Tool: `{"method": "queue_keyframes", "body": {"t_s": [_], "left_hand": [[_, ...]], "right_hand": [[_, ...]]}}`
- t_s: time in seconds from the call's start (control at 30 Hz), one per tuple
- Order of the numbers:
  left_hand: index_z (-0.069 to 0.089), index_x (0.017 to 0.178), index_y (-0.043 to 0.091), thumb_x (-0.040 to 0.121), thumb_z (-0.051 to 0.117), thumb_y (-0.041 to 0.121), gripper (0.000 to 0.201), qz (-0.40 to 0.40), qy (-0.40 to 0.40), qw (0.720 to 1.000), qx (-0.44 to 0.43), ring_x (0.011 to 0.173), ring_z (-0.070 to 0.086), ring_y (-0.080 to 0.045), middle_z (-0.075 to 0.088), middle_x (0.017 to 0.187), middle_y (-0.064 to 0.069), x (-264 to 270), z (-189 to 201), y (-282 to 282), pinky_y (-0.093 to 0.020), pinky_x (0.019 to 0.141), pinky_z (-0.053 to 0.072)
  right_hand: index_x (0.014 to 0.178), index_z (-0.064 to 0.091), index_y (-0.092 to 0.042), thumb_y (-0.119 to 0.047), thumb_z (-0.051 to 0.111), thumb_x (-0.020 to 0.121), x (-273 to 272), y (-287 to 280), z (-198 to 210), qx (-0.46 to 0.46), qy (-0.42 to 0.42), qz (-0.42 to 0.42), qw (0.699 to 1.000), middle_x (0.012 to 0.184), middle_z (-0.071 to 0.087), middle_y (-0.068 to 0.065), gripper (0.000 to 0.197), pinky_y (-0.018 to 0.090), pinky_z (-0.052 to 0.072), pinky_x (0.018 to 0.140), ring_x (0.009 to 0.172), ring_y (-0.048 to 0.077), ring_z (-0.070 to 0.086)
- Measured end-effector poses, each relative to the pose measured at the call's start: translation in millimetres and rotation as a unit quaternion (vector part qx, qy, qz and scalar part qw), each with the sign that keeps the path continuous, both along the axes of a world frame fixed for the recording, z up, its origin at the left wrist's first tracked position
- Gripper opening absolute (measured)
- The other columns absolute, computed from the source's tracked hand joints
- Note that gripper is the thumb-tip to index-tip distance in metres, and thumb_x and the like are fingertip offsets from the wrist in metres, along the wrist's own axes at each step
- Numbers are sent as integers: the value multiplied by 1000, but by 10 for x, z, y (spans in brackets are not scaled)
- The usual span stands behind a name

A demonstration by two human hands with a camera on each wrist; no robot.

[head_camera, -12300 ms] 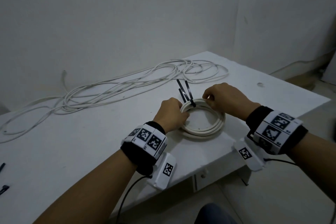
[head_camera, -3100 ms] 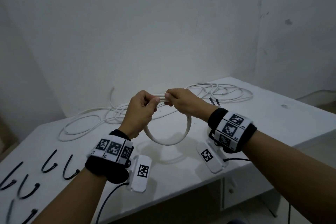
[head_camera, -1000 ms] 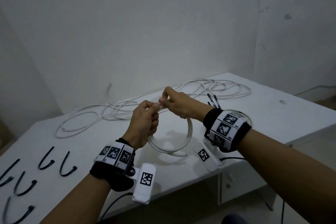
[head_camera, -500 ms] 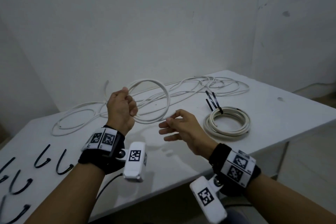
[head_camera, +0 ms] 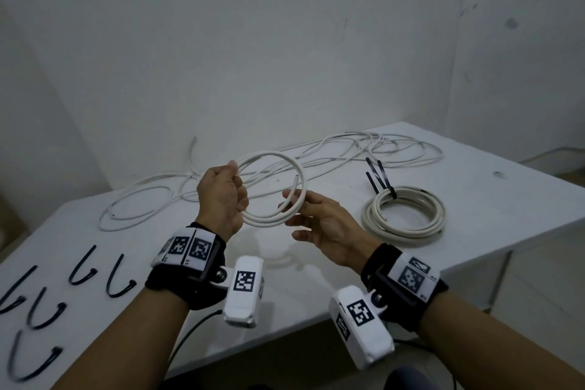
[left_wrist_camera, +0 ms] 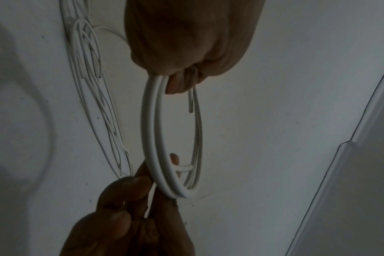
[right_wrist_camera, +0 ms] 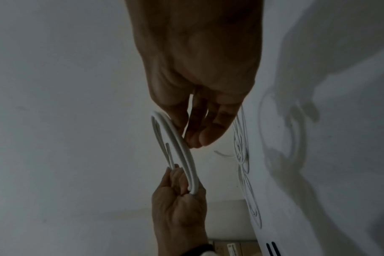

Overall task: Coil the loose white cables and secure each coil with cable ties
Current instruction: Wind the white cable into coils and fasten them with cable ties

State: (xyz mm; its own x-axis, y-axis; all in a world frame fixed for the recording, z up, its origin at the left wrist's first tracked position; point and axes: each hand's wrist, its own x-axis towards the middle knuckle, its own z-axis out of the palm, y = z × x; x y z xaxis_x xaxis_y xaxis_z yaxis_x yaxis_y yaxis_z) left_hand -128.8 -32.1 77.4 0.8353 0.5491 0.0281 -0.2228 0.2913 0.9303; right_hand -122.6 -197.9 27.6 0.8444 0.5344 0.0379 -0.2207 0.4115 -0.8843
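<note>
White table (head_camera: 493, 199) in corner, plain grey-white walls (head_camera: 253, 41), dim light, possibly tiled floor (head_camera: 538, 279).

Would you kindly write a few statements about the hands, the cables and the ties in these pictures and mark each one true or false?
1. The left hand grips a small white cable loop held above the table. True.
2. The right hand is a closed fist round the loop. False: its fingers are extended and only touch the loop's lower right side.
3. The finished coil on the table carries black ties. True.
4. The spare black ties lie right of the finished coil. False: they lie at the table's left end.
5. Loose white cable lies along the table's far side. True.
</note>
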Motion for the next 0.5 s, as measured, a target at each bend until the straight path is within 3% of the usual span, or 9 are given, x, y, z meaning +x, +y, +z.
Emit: {"method": "queue_keyframes", "body": {"t_s": [0.13,0.27,0.37,0.43,0.5], "left_hand": [[40,74,17,99,50,15,26,1,4,1000,13,32,25,-5,35,40,10,-25,-13,21,-14,33,19],[39,74,18,98,52,16,28,-28,18,997,74,33,25,-5,36,42,10,-112,20,70,-15,34,18],[42,74,17,97,54,17,26,-70,38,984,158,34,26,-5,37,46,8,-182,51,72,-14,36,18],[43,72,17,97,55,18,27,-101,46,972,207,36,25,-6,38,48,7,-219,72,42,-14,37,18],[46,72,16,97,56,20,27,-126,52,960,243,37,25,-7,38,47,8,-249,91,11,-16,37,18]], "right_hand": [[102,65,-13,-3,47,92,-4,-53,-44,-10,26,0,1000,96,70,5,23,28,51,58,74,17,64],[109,56,-13,-14,45,97,123,-138,-43,-98,27,-164,981,101,66,8,16,31,53,60,80,20,63],[115,49,-22,-30,58,92,174,-149,85,-189,-182,-226,938,109,59,-1,26,25,49,76,95,13,57],[127,45,-23,-35,63,88,170,-78,203,-283,-369,-185,866,116,55,-6,45,20,44,83,104,8,53],[133,42,-18,-36,59,90,173,43,318,-365,-465,-108,799,119,55,-2,50,23,42,84,104,10,53]]}}
